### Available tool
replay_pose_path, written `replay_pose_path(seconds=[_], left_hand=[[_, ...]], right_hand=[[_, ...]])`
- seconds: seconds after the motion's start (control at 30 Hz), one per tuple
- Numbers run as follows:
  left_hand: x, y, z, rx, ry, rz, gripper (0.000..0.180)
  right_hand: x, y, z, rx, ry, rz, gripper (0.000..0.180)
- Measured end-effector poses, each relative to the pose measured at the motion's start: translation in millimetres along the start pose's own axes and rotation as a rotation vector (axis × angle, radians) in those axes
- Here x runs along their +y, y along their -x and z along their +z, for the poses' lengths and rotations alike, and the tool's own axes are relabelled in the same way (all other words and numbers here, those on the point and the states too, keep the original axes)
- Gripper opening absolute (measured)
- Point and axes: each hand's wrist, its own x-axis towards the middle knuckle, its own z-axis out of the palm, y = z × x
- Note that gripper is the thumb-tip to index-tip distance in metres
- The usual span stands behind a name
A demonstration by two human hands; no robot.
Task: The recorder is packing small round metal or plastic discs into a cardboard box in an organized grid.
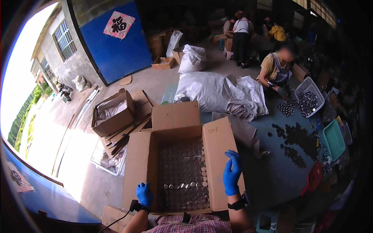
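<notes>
An open cardboard box (219, 155) stands in front of me with its flaps folded out. Rows of small round metal caps (182, 163) cover the inside, many seen dimly as through a clear layer. One row of caps (187, 185) shines brighter, and a short column of pale ones runs along the right wall. My left hand (144, 195), in a blue glove, is at the left flap near the front corner, its fingers curled against the cardboard. Over the right flap, my right hand (232, 173), also blue-gloved, has its fingers stretched out and holds nothing visible.
Left of the box, a smaller carton (112, 112) rests on flattened cardboard above a white crate (107, 159). Beyond lie large white sacks (217, 93). At right, a co-worker (278, 68) handles metal parts beside a grey basket (311, 95); a green tray (334, 139) and dark pieces (299, 139) are nearer.
</notes>
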Motion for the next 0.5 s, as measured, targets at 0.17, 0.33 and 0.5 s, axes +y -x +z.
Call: replay_pose_path(seconds=[0.17,0.33,0.5], left_hand=[[7.0,-4.0,-11.3,-0.056,0.0,-0.011,0.02],[1.3,-1.0,-4.3,0.003,-0.013,0.024,0.019],[4.7,-0.8,-6.1,-0.013,-0.01,0.025,0.016]], right_hand=[[-188.9,-94.8,-106.3,-0.231,-0.511,-0.537,0.016],[-249.8,-92.6,-150.9,-0.256,-0.218,-0.512,0.025],[-199.1,-70.0,-181.3,-0.206,-0.269,-0.549,0.024]])
